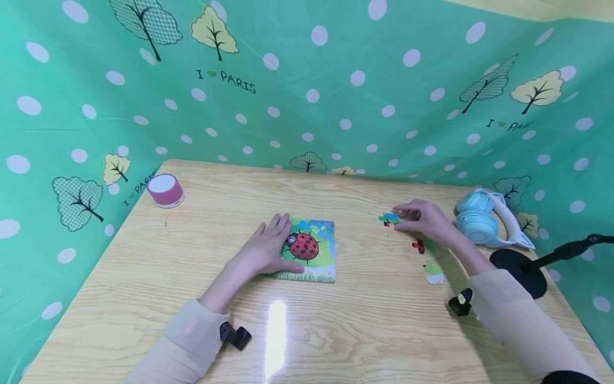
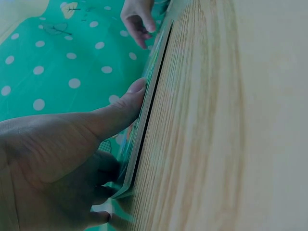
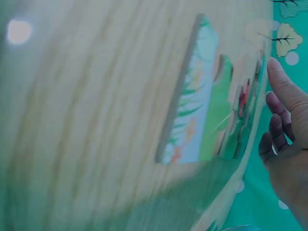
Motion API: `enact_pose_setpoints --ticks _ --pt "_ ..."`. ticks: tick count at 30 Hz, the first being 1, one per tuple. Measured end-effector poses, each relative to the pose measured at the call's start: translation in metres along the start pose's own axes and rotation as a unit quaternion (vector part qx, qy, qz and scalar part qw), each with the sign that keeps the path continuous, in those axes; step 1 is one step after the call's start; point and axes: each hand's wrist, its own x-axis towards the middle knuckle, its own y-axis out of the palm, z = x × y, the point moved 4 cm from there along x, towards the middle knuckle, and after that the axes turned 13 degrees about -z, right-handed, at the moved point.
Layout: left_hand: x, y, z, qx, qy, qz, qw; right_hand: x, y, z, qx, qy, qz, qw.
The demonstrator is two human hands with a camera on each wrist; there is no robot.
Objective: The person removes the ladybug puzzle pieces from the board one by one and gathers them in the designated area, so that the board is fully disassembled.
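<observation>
A square ladybug picture board (image 1: 314, 258) lies flat on the table. My left hand (image 1: 261, 253) rests over its left side, fingers spread toward the top corner and thumb along the bottom part. The left wrist view shows the thumb (image 2: 127, 106) against the board's edge. At the right, my right hand (image 1: 427, 220) hovers at a blue-and-green jigsaw piece (image 1: 388, 217), thumb and forefinger apart on its right side. Below it lie a red-and-black piece (image 1: 419, 246) and a green-and-white piece (image 1: 435, 274). In the right wrist view, the fingers (image 3: 284, 91) are loosely bent.
A pink-and-white round device (image 1: 165, 191) stands at the table's back left corner. Light blue headphones (image 1: 479, 221) lie at the right, beside the round black base (image 1: 518, 272) of a stand with an arm. A green polka-dot curtain (image 1: 312, 96) hangs behind the table.
</observation>
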Motion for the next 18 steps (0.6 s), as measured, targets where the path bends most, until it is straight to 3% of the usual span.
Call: enact_pose_setpoints --ticks 9,13,18 --pt "0.001 0.000 -0.001 -0.001 0.000 0.005 1.0000 -0.004 -0.008 0.012 0.036 0.042 -0.062 0.9966" --pt "0.000 0.000 -0.001 0.002 0.001 0.003 1.0000 -0.007 -0.003 0.019 0.084 0.064 -0.104 0.9889" --pt "0.000 0.000 0.001 0.003 -0.002 0.003 1.0000 -0.009 0.005 0.042 0.137 0.058 -0.139 0.9791"
